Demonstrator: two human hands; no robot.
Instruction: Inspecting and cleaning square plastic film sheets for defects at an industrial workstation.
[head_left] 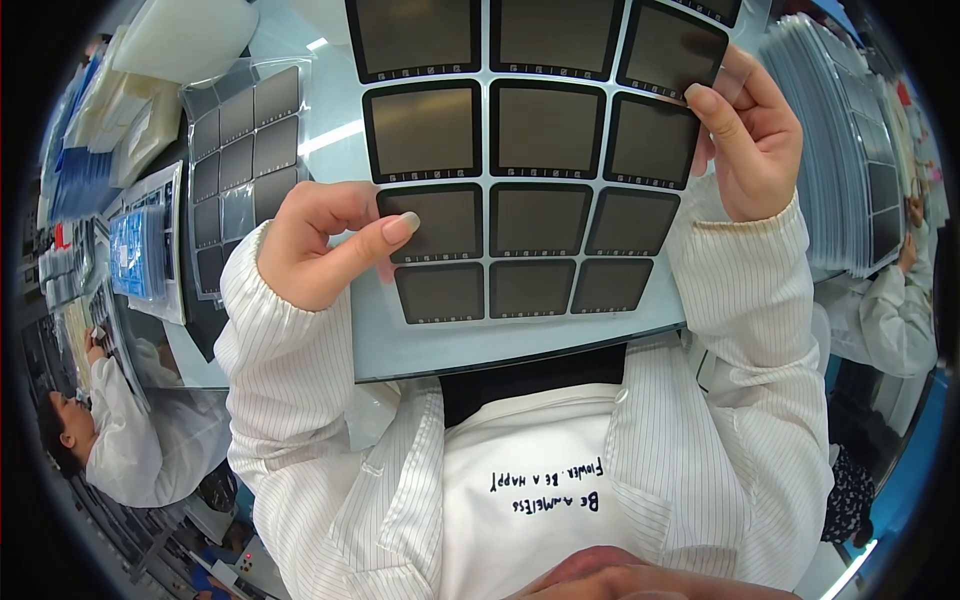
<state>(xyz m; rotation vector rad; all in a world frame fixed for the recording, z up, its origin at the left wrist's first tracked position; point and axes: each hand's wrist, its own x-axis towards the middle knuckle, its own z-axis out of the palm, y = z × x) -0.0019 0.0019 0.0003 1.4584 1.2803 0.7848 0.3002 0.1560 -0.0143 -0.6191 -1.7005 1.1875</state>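
Big sheet with dark boxes (545, 130) at twelve o'clock, left hand (325, 245) pinching its edge at ten o'clock, right hand (750, 135) pinching its edge at two o'clock, sheet pile (825, 140) farther out

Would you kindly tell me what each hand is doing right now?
Left hand: closed, pinching the left edge of the sheet of dark panels.
Right hand: closed, pinching the same sheet's right edge.

Hands (325, 245) (752, 140) apart, thumbs (368, 248) inward
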